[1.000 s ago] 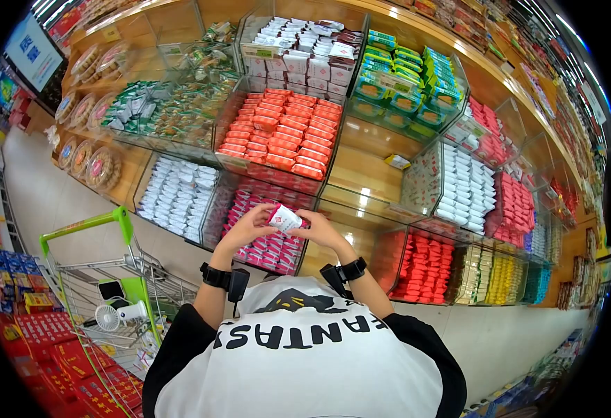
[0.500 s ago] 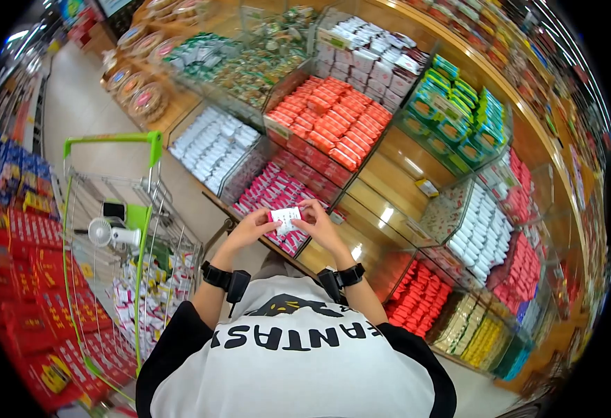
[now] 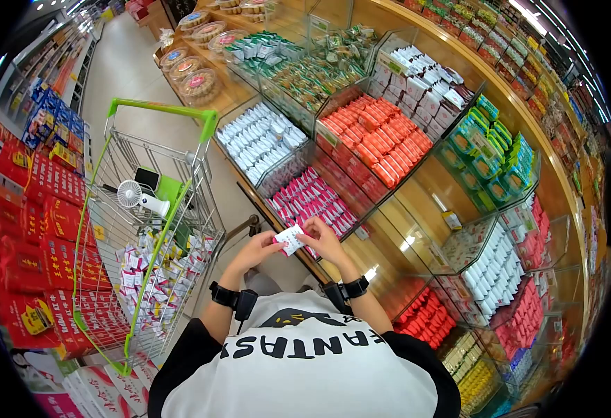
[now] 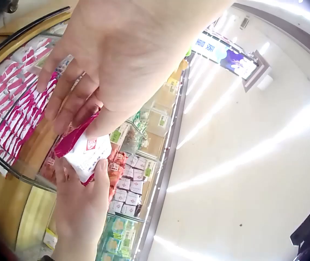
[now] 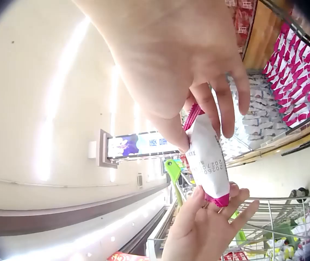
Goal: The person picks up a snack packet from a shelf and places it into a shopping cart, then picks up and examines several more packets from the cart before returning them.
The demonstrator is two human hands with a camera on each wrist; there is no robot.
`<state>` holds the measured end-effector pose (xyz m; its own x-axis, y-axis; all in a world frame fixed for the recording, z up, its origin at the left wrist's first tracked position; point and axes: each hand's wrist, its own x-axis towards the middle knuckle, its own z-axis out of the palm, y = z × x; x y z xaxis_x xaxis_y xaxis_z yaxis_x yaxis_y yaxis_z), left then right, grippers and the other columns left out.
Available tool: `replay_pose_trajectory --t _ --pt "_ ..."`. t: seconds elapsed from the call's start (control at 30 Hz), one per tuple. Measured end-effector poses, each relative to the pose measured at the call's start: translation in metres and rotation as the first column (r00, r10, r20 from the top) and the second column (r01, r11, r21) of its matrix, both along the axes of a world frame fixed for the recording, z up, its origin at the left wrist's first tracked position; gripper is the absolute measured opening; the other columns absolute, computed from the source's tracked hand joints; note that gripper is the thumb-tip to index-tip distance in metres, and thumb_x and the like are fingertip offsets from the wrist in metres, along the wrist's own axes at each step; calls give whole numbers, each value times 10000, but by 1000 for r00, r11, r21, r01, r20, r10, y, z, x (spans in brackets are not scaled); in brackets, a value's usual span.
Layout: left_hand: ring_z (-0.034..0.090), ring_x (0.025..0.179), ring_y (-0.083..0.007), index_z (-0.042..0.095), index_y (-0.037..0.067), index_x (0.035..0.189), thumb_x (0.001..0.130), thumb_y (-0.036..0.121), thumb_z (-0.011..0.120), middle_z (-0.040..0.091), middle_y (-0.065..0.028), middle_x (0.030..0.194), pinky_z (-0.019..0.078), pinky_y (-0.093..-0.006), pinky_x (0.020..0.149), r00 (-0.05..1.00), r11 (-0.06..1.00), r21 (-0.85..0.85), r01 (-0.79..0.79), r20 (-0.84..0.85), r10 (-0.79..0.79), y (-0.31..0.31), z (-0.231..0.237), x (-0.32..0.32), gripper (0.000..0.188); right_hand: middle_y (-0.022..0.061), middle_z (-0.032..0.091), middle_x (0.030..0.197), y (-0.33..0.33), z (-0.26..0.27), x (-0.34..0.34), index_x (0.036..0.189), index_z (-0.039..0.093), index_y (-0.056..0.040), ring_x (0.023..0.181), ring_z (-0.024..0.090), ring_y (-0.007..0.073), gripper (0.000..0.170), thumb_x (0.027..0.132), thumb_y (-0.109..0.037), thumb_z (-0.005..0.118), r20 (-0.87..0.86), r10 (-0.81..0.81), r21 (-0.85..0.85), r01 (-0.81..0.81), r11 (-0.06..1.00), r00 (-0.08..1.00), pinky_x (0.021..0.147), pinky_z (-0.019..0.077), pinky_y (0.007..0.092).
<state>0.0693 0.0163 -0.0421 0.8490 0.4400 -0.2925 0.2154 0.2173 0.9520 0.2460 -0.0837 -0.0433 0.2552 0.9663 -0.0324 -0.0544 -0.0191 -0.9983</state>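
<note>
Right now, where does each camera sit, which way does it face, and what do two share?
Head: worn there, facing forward and down; left grip, right grip and shirt show.
Left wrist: worn there, facing held packet and ceiling; left grip above, right grip below.
Right wrist: worn there, facing packet and cart; right grip above, left grip below.
Both wrist views share the packet.

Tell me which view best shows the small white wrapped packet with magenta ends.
Right wrist: the white packet looks largest there, with dark printed digits facing the camera. The left wrist view shows its red mark; the head view shows it small, between left hand and right hand.
</note>
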Motion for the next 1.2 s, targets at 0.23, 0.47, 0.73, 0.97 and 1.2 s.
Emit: replay_pose_trajectory --t 0.23,0.47,0.73,0.97,1.2 --pt "516 732 -76 505 1 888 799 157 547 562 -40 805 402 -202 638 996 996 76 -43 -69 48 13 20 -26 184 -4 515 713 23 22 -21 840 433 -51 639 476 44 192 745 -86 597 27 57 -111 -54 992 998 554 376 175" --pt "515 785 -89 479 11 867 808 102 503 533 -30 802 422 -222 682 961 956 104 -274 66 268 41 29 -95 111 10 494 697 74 24 -79 829 411 -47 651 476 56 207 762 -126 589 48 210 -3 -210 978 976 557 370 193" --pt "495 751 -83 483 16 872 808 112 496 525 -24 789 401 -212 670 896 901 41 -432 132 424 58 56 -155 116 18 490 710 112 48 -142 823 397 -49 661 478 73 214 768 -136 585 118 296 21 -301 953 948 579 389 207" --pt "476 703 -63 478 29 861 790 79 513 509 -5 761 384 -194 624 833 847 -6 -532 173 525 76 55 -220 94 27 507 693 144 52 -204 826 393 -49 637 482 81 216 772 -143 580 133 391 56 -401 914 911 554 387 213" --pt "484 714 -64 472 33 859 783 76 521 515 -3 760 387 -198 635 706 711 3 -703 125 698 65 54 -299 100 13 505 714 173 51 -279 829 395 -58 636 471 66 196 782 -139 568 61 645 -89 -640 763 762 530 374 203"
